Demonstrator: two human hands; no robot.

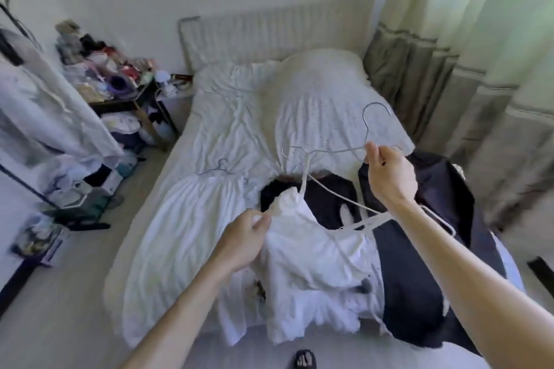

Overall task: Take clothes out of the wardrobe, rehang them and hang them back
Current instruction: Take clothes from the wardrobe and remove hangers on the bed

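Observation:
A white strappy garment (311, 257) hangs over the foot of the bed. One of its straps is looped over a thin wire hanger (329, 153). My right hand (386, 177) grips the hanger just below its hook and holds it above the bed. My left hand (242, 240) pinches the garment's top edge at its left corner. A second white garment (186, 219) lies flat on the bed's left side with another hanger (217, 169) at its top. Dark clothes (413, 263) are spread on the bed to the right, partly under the white garment.
The bed (227, 117) with a white sheet and pillows fills the middle. A clothes rack with hanging garments (45, 105) stands at the left. A cluttered side table (114, 81) sits beside it. Curtains (467, 69) hang at the right. Boxes lie on the floor at the left.

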